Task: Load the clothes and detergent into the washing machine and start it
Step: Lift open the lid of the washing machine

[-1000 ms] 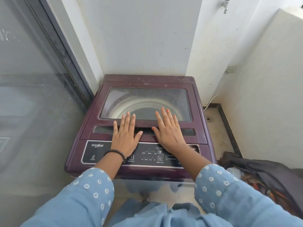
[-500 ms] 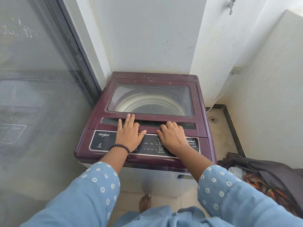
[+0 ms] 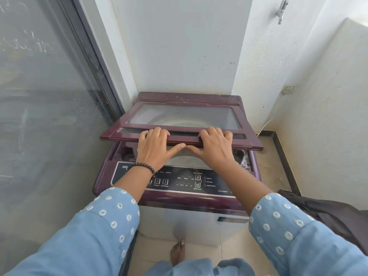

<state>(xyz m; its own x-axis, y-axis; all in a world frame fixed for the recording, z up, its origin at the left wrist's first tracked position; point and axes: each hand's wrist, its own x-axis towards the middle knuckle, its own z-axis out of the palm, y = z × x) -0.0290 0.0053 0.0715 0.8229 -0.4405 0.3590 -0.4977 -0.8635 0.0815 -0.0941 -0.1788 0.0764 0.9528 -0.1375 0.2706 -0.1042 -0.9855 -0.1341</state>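
Standing in a corner against the wall: washing machine (image 3: 191, 222), maroon top, lid (image 3: 183, 116) raised partway off the tub opening. Left hand (image 3: 154, 148) and right hand (image 3: 215, 150) are gripping the lid's front edge, fingers curling over, thumbs beneath. Step in hand, by my reckoning: opening up. Next is calling for swinging the lid fully back. Clothes (image 3: 334, 220) are lying heaped on the floor, right of the machine. Detergent: not showing.

Both sleeves (image 3: 103, 222) are light blue cloth dotted with small white stitched rings, a dark beaded bracelet (image 3: 143, 166) circles the left wrist, and a bare foot (image 3: 177, 252) at 6 o'clock wears a toe ring.
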